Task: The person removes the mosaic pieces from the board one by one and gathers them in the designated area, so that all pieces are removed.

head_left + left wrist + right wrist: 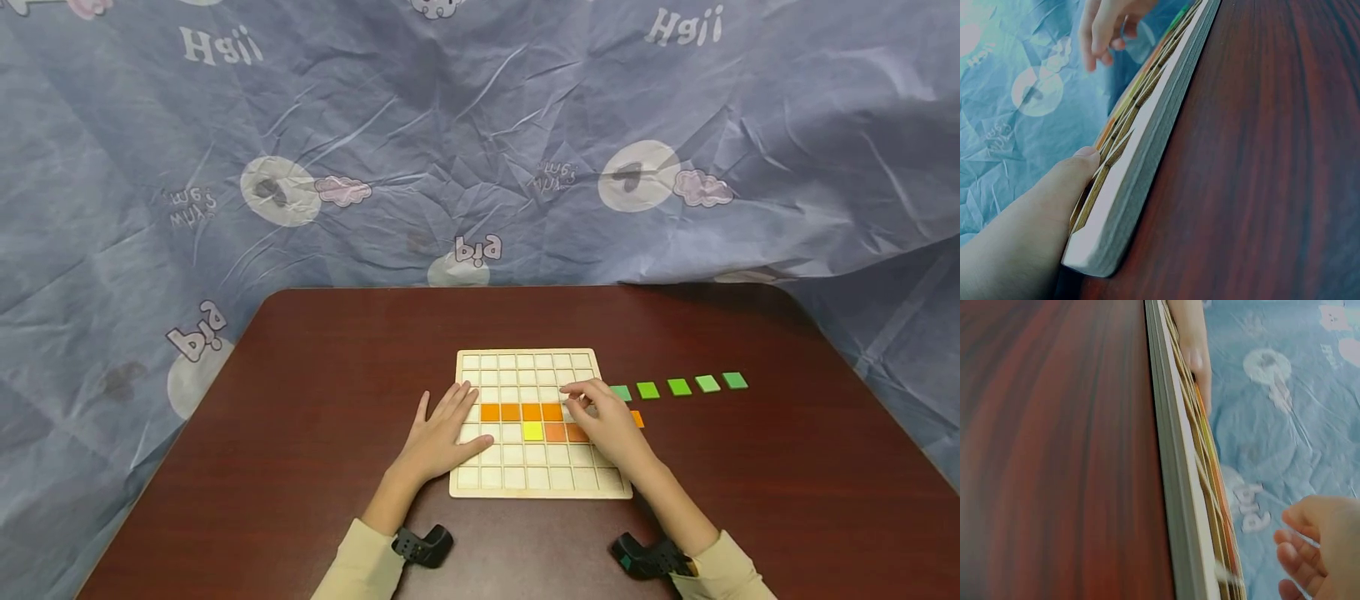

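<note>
A pale wooden grid board (pixel 513 477) lies on the table. Several orange tiles (pixel 510 413) fill part of one row. Below them sit a yellow tile (pixel 532 431) and two darker orange tiles (pixel 555 432), the outer one partly covered by my right hand. My left hand (pixel 442 437) rests flat with spread fingers on the board's left side; its thumb (pixel 1088 153) lies over the rim. Over the right side of the board hovers my right hand (pixel 611 425), fingers loosely bent. No tile shows between those fingers in the right wrist view.
Right of the board, several green tiles (pixel 679 387) lie in a line on the dark wood table (pixel 360 350). One loose orange tile (pixel 637 418) peeks out beside my right hand. A blue patterned cloth (pixel 420 125) hangs behind the table.
</note>
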The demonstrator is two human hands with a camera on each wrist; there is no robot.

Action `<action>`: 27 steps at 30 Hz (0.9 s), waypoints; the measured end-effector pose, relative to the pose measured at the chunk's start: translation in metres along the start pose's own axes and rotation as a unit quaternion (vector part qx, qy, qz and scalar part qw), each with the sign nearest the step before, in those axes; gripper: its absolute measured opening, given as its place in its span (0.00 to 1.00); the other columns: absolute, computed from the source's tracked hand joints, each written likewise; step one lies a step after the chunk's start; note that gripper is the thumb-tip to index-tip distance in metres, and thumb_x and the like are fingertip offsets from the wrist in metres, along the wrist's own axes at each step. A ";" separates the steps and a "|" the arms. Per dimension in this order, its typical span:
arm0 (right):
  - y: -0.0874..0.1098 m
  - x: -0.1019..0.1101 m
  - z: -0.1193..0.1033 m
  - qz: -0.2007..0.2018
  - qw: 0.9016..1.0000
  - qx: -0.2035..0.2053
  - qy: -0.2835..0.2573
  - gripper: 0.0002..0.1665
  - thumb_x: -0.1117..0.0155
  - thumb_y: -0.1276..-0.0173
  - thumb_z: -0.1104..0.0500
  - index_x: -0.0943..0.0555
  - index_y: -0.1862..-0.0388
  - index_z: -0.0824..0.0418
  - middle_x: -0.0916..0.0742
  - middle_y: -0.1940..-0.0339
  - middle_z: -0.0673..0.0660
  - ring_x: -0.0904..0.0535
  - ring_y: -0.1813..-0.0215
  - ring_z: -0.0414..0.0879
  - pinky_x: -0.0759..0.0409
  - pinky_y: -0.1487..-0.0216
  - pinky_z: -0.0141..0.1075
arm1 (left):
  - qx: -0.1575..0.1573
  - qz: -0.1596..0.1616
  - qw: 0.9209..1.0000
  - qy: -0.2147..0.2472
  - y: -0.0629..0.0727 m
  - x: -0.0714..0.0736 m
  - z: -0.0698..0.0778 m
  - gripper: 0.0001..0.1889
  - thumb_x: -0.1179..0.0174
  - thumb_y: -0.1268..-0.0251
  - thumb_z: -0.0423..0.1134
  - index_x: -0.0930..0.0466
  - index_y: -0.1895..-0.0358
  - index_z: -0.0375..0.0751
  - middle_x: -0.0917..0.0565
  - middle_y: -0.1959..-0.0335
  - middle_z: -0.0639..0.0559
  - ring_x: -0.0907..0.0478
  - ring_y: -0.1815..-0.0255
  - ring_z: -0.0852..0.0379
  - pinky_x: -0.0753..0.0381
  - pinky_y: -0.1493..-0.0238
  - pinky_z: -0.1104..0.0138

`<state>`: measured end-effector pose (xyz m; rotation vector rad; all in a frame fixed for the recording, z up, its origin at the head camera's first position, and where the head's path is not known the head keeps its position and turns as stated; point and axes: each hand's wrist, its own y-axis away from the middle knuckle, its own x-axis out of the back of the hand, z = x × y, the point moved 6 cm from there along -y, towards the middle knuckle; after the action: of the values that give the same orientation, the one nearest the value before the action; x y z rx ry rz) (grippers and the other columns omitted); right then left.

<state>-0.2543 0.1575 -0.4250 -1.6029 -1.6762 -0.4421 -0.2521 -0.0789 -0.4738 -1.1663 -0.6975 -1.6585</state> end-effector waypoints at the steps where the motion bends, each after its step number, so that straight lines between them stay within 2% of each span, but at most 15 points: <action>1: -0.001 -0.004 -0.001 -0.004 1.000 -0.004 -0.001 0.11 0.42 0.36 0.57 0.19 0.56 0.56 0.20 0.62 0.49 0.28 0.65 0.40 0.29 0.67 0.29 | 0.000 -0.002 1.000 0.000 0.000 0.000 0.000 0.42 0.59 0.43 0.71 0.54 0.28 0.54 0.52 0.26 0.58 0.58 0.25 0.61 0.70 0.30 0.47; 7: -0.004 -0.025 0.001 0.003 1.000 -0.009 0.011 0.12 0.37 0.40 0.56 0.18 0.57 0.55 0.21 0.63 0.51 0.31 0.67 0.40 0.32 0.66 0.31 | 0.003 -0.010 1.000 0.000 0.000 0.000 0.002 0.42 0.59 0.43 0.70 0.54 0.28 0.54 0.53 0.26 0.58 0.58 0.25 0.61 0.70 0.30 0.47; 13: -0.004 -0.033 0.010 -0.007 1.000 -0.020 0.016 0.11 0.36 0.41 0.55 0.17 0.58 0.53 0.21 0.57 0.52 0.27 0.58 0.46 0.35 0.58 0.37 | 0.001 -0.006 1.000 -0.002 -0.001 0.001 0.002 0.42 0.59 0.43 0.70 0.53 0.28 0.53 0.52 0.26 0.58 0.58 0.25 0.60 0.69 0.30 0.47; 17: -0.005 -0.034 0.010 -0.003 1.000 -0.014 0.009 0.10 0.36 0.41 0.55 0.17 0.60 0.53 0.21 0.57 0.52 0.26 0.55 0.47 0.34 0.57 0.38 | 0.003 -0.002 1.000 -0.007 -0.001 0.001 0.000 0.42 0.59 0.43 0.70 0.54 0.28 0.54 0.53 0.26 0.59 0.58 0.25 0.61 0.69 0.30 0.47; 27: -0.004 -0.033 0.008 -0.001 1.000 0.001 0.005 0.07 0.36 0.41 0.57 0.19 0.63 0.51 0.21 0.62 0.50 0.29 0.65 0.41 0.36 0.59 0.37 | 0.010 -0.014 1.000 -0.004 -0.001 -0.001 -0.001 0.42 0.59 0.43 0.70 0.55 0.28 0.55 0.54 0.26 0.60 0.59 0.25 0.62 0.70 0.30 0.48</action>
<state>-0.2634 0.1398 -0.4531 -1.5955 -1.6704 -0.4474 -0.2529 -0.0789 -0.4746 -1.1546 -0.7373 -1.6659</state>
